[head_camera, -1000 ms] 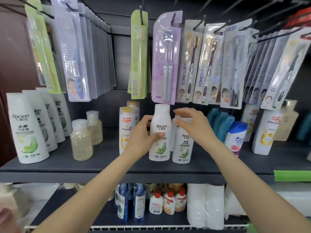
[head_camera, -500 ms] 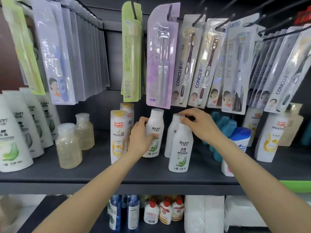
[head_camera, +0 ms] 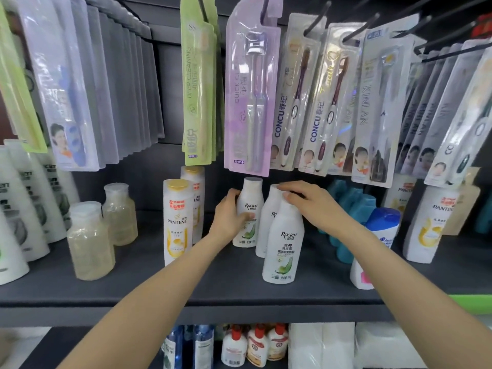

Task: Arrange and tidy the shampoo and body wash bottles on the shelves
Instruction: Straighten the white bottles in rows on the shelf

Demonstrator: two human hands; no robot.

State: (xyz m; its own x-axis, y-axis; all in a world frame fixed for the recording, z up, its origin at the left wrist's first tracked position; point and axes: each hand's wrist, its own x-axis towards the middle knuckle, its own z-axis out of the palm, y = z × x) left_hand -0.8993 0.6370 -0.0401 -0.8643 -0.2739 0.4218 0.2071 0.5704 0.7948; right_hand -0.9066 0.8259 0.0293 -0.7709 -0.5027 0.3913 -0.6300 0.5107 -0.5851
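Three white Racien shampoo bottles stand close together at mid-shelf. My left hand (head_camera: 228,218) grips the rearmost bottle (head_camera: 250,206) by its side, thumb across the label. My right hand (head_camera: 310,203) comes from the right and curls over the cap of the front bottle (head_camera: 283,246); its fingertips also reach the top of the middle bottle (head_camera: 267,225), which is half hidden. All three stand upright on the dark grey shelf (head_camera: 133,288).
Two Pantene bottles (head_camera: 175,222) stand just left of my left hand, with clear bottles (head_camera: 89,241) and large Racien bottles (head_camera: 24,209) further left. Teal bottles (head_camera: 351,201), a blue-capped bottle (head_camera: 380,235) and another Pantene (head_camera: 431,225) stand right. Toothbrush packs (head_camera: 250,97) hang low overhead.
My left hand has pushed its Racien bottle deeper onto the shelf. My right hand keeps to the caps of the other two. The view has moved closer.
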